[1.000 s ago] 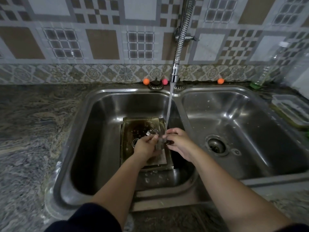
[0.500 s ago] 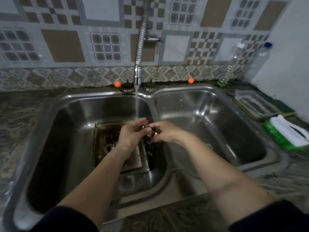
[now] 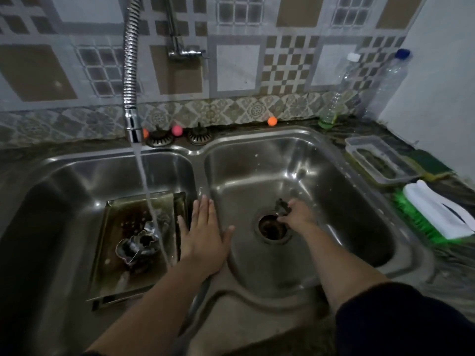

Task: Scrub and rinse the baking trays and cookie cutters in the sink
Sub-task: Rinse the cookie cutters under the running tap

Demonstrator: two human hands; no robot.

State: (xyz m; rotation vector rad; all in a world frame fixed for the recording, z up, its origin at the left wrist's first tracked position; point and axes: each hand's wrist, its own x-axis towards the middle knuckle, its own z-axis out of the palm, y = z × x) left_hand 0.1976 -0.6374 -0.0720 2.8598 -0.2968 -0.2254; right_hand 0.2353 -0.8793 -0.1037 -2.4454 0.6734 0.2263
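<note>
A dark, greasy baking tray (image 3: 120, 263) lies in the left basin with metal cookie cutters (image 3: 136, 246) on it under the running water. My left hand (image 3: 203, 237) is flat, fingers straight, over the divider between the two basins. My right hand (image 3: 295, 214) is low in the right basin beside the drain (image 3: 272, 228), its fingers pinching a small metal cookie cutter (image 3: 281, 205) just above the basin floor.
The flexible tap hose (image 3: 129, 73) pours water into the left basin. On the right counter stand a clear plastic tub (image 3: 377, 163), a green sponge (image 3: 431, 164), a green-and-white scrub brush (image 3: 437, 214) and two plastic bottles (image 3: 390, 80). Sink strainers (image 3: 199, 136) sit behind the divider.
Both hands were together under the water stream holding a cutter. Now my right hand has carried it down into the right basin, and my left hand has let go and opened.
</note>
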